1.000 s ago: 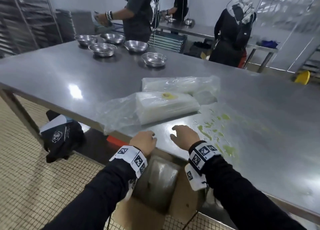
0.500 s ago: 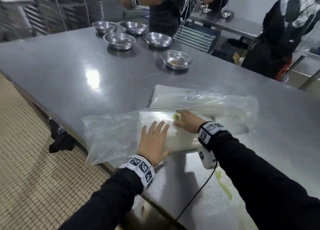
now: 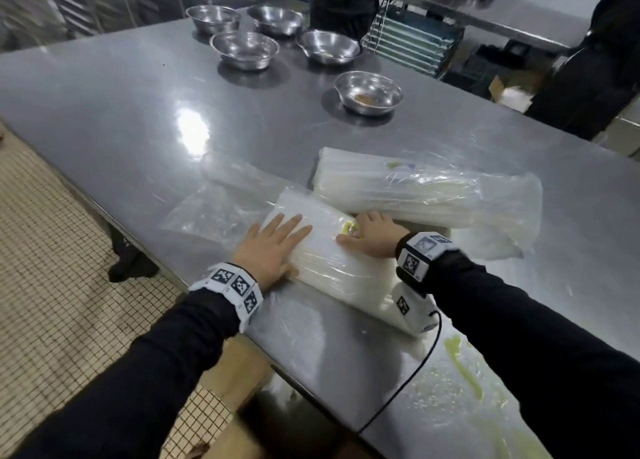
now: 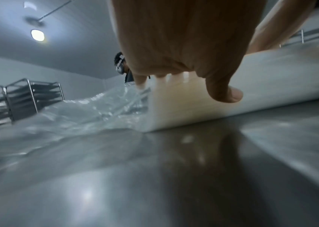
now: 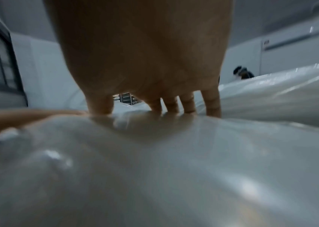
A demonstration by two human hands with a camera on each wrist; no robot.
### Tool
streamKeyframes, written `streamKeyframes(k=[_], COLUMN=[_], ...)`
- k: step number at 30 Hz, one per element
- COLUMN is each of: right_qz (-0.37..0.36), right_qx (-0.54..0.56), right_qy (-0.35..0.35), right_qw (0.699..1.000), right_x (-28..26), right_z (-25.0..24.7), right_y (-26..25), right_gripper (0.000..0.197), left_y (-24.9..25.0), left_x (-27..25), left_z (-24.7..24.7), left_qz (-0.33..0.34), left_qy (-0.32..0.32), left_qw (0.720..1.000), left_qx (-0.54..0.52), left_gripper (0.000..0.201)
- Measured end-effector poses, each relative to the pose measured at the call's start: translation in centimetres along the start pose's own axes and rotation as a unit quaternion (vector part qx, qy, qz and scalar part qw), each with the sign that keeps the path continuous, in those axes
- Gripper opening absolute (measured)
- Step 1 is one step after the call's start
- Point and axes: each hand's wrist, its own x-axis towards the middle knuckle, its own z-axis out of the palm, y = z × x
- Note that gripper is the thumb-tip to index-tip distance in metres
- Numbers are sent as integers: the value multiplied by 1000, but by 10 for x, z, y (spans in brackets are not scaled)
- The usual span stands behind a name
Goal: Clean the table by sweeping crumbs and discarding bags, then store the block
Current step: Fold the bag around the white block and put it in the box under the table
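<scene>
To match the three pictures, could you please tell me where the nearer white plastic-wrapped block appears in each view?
Head: nearer white plastic-wrapped block lies centre, under both hands.
Left wrist: block at right middle, beneath the left hand.
Right wrist: block fills the lower half.
Shared landmark: steel table.

Your table [image 3: 131, 119] is brushed stainless steel, smooth and glossy enough to throw back the ceiling light as a bright patch. The near block [image 3: 332, 261] under your palms looks like white plastic in thin stacked layers, sheathed in clear crinkled film that shines in streaks. The far block [image 3: 408, 188] has the same milky plastic and glossy wrap. A loose bag [image 3: 211, 213] of transparent, wrinkled plastic lies beside them. The bowls [image 3: 244, 48] are polished metal, mirror-bright inside. A wet, shiny yellow-green smear [image 3: 464, 368] streaks the steel near you. Your sleeves [image 3: 156, 365] are matt black cloth.
</scene>
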Motion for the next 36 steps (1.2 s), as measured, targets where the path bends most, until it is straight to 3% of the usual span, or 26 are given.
streamKeyframes(k=[4, 8, 11, 14, 19, 24, 28, 32, 34, 36], right_qz=[25, 69, 80, 109, 151, 171, 198, 196, 170, 149], right_qx=[21, 70, 142, 148, 182, 209, 243, 318, 365, 439], right_qy=[-21, -23, -36, -11, -2, -38, -67, -24, -21, 17], right_qw=[999, 995, 986, 983, 972, 962, 947, 927, 915, 886], right_x=[-9, -17, -23, -29, -54, -94, -118, -116, -103, -90], right_z=[7, 3, 7, 16, 43, 61, 55, 53, 65, 85], right_y=[-16, -23, -32, -41, -71, -103, -113, -118, -125, -131], right_gripper=[75, 83, 81, 96, 114, 82, 68, 73, 56, 62], left_y=[-24, -27, -23, -19, -25, -49, -71, -93, -99, -97], left_x=[-6, -20, -32, -36, -40, -49, -47, -19, 8, 11], left_z=[-6, 3, 8, 16, 22, 36, 34, 53, 84, 93], left_qz=[-2, -43, -89, -122, -90, -37, -13, 30, 33, 13], left_qy=[-9, 19, 12, -28, -87, -122, -157, -183, -178, -169], left_qw=[1000, 983, 926, 869, 863, 857, 843, 834, 832, 834], left_qx=[-7, -176, -367, -478, -489, -499, -514, -520, -525, -526], left_gripper=[78, 72, 79, 96, 111, 122, 101, 126, 132, 131])
